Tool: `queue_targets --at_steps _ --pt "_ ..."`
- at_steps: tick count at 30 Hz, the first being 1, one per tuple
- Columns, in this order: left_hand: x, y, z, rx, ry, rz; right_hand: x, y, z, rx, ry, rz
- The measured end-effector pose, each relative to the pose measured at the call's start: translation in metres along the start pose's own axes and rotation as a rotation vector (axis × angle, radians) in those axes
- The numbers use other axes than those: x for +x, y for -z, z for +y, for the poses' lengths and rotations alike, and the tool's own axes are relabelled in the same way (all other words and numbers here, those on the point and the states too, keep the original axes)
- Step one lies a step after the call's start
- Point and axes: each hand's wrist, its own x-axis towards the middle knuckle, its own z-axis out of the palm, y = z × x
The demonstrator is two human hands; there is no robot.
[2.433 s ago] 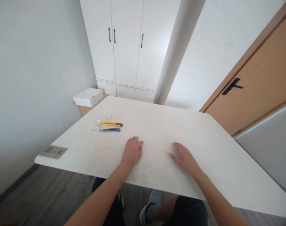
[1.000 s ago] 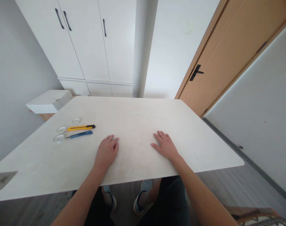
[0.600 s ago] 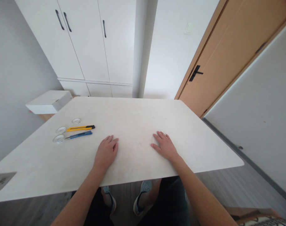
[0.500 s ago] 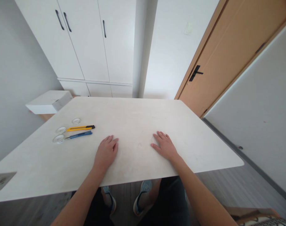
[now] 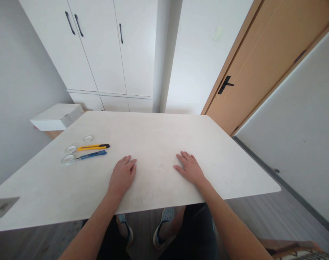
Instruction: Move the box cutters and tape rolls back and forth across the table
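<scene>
My left hand (image 5: 122, 174) rests palm down on the white table (image 5: 153, 135), its fingers extended and nothing in it. To the right, my right hand (image 5: 190, 168) lies flat with fingers and thumb spread, also holding nothing. Left of my left hand are a yellow utility knife (image 5: 92, 147) with a black end and, just nearer to me, a slim blue-handled tool (image 5: 92, 155) with a thin metal tip. Beside their left ends sit three clear round pieces: a far ring (image 5: 88, 138), a middle ring (image 5: 70, 149) and a near ring (image 5: 68, 159).
A grey plate (image 5: 3, 207) is set in the table's near left corner. Past the far left edge stands a white box (image 5: 57, 116). White cabinets (image 5: 99, 54) stand behind the table, and a wooden door (image 5: 258, 65) is at the right. A woven seat edge (image 5: 297, 252) shows at bottom right.
</scene>
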Motion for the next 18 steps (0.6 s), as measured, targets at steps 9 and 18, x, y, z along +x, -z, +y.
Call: queue_targets --at_steps 9,18 --pt "0.0000 -0.0006 0.0000 0.002 -0.008 0.009 -0.0002 0.0003 -0.0006 0.004 -0.007 0.012" --pt "-0.0001 -0.0005 0.0013 0.000 -0.002 0.008 0.0002 -0.0006 -0.0004 -0.004 -0.008 0.013"
